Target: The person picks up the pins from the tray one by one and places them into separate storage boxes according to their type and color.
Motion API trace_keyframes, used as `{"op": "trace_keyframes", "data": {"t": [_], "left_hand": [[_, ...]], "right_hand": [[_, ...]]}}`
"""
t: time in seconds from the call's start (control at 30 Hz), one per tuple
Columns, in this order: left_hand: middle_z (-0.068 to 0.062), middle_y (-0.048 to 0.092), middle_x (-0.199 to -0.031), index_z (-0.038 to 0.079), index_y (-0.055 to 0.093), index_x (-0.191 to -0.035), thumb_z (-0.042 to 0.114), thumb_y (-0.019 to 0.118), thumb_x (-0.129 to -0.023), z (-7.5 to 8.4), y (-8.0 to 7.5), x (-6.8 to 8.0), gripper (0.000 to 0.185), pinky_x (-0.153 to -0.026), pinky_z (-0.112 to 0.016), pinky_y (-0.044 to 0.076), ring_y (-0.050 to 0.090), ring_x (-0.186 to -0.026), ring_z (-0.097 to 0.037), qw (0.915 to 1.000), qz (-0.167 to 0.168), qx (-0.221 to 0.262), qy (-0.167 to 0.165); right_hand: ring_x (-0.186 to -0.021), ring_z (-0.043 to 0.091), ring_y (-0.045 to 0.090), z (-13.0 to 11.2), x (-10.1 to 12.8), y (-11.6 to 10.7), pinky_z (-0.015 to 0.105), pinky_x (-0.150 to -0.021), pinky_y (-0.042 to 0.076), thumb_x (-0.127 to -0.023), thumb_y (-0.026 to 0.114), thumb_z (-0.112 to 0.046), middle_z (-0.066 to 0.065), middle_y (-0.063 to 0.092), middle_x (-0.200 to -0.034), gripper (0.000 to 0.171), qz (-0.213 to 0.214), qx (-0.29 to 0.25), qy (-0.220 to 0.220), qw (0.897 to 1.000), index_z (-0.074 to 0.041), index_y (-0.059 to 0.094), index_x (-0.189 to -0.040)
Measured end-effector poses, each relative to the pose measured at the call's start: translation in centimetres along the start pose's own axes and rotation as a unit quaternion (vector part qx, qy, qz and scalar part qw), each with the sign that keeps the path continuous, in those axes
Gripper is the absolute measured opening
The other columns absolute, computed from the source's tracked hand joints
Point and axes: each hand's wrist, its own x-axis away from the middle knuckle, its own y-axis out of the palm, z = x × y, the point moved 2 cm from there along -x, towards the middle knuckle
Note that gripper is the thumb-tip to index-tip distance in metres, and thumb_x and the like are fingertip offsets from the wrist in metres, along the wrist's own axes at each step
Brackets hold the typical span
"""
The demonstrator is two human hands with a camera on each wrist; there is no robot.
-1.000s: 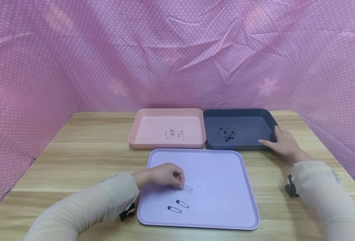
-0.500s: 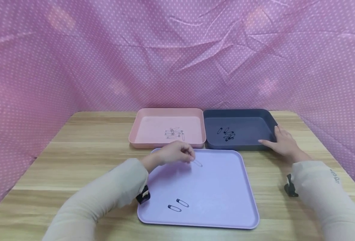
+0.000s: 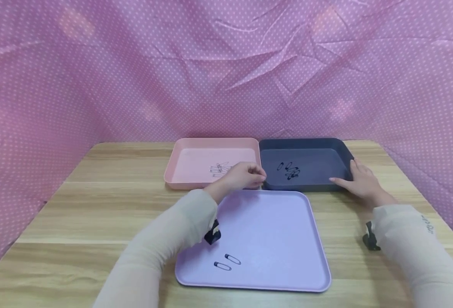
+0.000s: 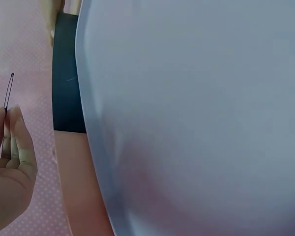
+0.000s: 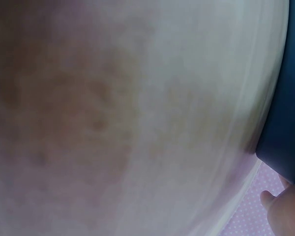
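Silver safety pin [image 4: 9, 92]: light, stiff, slippery, sharp; left hand [image 3: 242, 176] pinching one end at frame centre, best grip mid-body. Right hand [image 3: 359, 182] resting relaxed against dark tray [image 3: 307, 145].

head: pin hidden inside left hand [image 3: 245, 175] | left wrist: pin [image 4: 9, 92] base hidden by fingers [image 4: 19, 142] | right wrist: blurred, right hand [image 5: 285, 214] cut off

Two safety pins [image 3: 227, 262] lie on the purple tray [image 3: 280, 239], near its front edge. Behind the tray hangs a pink dotted cloth [image 3: 134, 77].
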Motion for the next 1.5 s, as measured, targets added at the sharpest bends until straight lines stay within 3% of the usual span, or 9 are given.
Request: {"op": "trace_keyframes", "data": {"t": [0.1, 0.3, 0.57, 0.63, 0.8, 0.97, 1.2, 1.5], "left_hand": [[-0.003, 0.059, -0.086, 0.005, 0.061, -0.092, 0.013, 0.058, -0.082, 0.0, 0.4, -1.2, 0.013, -0.070, -0.024, 0.048, 0.057, -0.080, -0.013, 0.9998, 0.017, -0.006, -0.009], [-0.003, 0.059, -0.083, 0.005, 0.060, -0.090, 0.011, 0.057, -0.083, 0.5, 1.1, -3.1, 0.010, -0.071, -0.024, 0.046, 0.056, -0.077, -0.012, 0.9990, 0.043, 0.001, 0.009], [-0.008, 0.058, -0.089, -0.008, 0.056, -0.096, -0.001, 0.055, -0.081, 0.0, 2.6, -5.5, 0.017, -0.074, -0.024, 0.047, 0.056, -0.080, -0.018, 0.9915, 0.068, 0.111, 0.008], [-0.008, 0.058, -0.089, -0.006, 0.057, -0.097, 0.000, 0.055, -0.082, -0.2, 2.9, -5.9, 0.016, -0.076, -0.027, 0.046, 0.056, -0.080, -0.017, 0.9912, 0.075, 0.109, 0.005], [0.000, 0.058, -0.084, 0.001, 0.059, -0.094, 0.007, 0.055, -0.084, -0.1, 3.2, -6.6, 0.013, -0.077, -0.029, 0.045, 0.056, -0.077, -0.011, 0.9934, 0.090, 0.071, -0.001], [0.002, 0.059, -0.076, 0.003, 0.061, -0.091, 0.009, 0.057, -0.083, 0.1, 3.6, -7.5, 0.011, -0.065, -0.022, 0.044, 0.056, -0.071, -0.008, 0.9943, 0.105, 0.000, 0.019], [0.002, 0.058, -0.071, 0.008, 0.060, -0.083, 0.007, 0.055, -0.083, 0.5, 4.1, -8.7, 0.006, -0.057, -0.019, 0.042, 0.054, -0.066, -0.009, 0.9878, 0.120, -0.085, 0.050], [0.004, 0.056, -0.073, 0.011, 0.063, -0.080, 0.010, 0.057, -0.082, 0.9, 4.7, -9.5, 0.006, -0.061, -0.019, 0.040, 0.050, -0.070, -0.009, 0.9763, 0.145, -0.158, 0.034]], "right_hand": [[-0.118, 0.052, -0.001, 0.0, 0.0, 0.1, 0.058, -0.094, 0.002, -0.081, 0.044, -0.054, 0.038, -0.006, -0.131, 0.099, -0.002, 0.001, 0.001, 1.000, 0.019, -0.004, -0.127], [-0.118, 0.052, -0.001, 0.1, -0.2, 0.1, 0.059, -0.094, 0.003, -0.081, 0.044, -0.055, 0.038, -0.007, -0.132, 0.099, 0.000, 0.001, 0.004, 1.000, 0.019, -0.004, -0.127], [-0.118, 0.052, 0.001, 0.3, -0.4, 0.3, 0.058, -0.095, 0.004, -0.081, 0.046, -0.054, 0.037, -0.005, -0.132, 0.099, 0.011, 0.000, 0.003, 1.000, 0.018, -0.003, -0.128], [-0.118, 0.053, 0.001, 0.3, -0.4, 0.3, 0.058, -0.094, 0.005, -0.081, 0.046, -0.054, 0.038, -0.004, -0.132, 0.099, 0.011, 0.000, 0.003, 1.000, 0.018, -0.003, -0.128], [-0.118, 0.053, 0.002, 0.4, -0.3, 0.3, 0.058, -0.094, 0.005, -0.081, 0.045, -0.054, 0.038, -0.004, -0.132, 0.098, 0.012, 0.003, 0.004, 1.000, 0.018, -0.004, -0.128], [-0.118, 0.053, 0.002, 0.4, -0.3, 0.4, 0.059, -0.094, 0.006, -0.081, 0.046, -0.053, 0.038, -0.004, -0.132, 0.098, 0.014, 0.001, 0.003, 1.000, 0.017, -0.003, -0.128], [-0.118, 0.053, 0.001, 0.5, -0.4, 0.4, 0.058, -0.094, 0.005, -0.081, 0.046, -0.053, 0.037, -0.005, -0.133, 0.098, 0.016, 0.000, 0.004, 1.000, 0.017, -0.004, -0.128], [-0.118, 0.053, 0.003, 0.4, -0.3, 0.1, 0.058, -0.095, 0.006, -0.081, 0.047, -0.052, 0.038, -0.003, -0.132, 0.098, 0.023, 0.004, 0.001, 1.000, 0.018, -0.002, -0.128]]}}
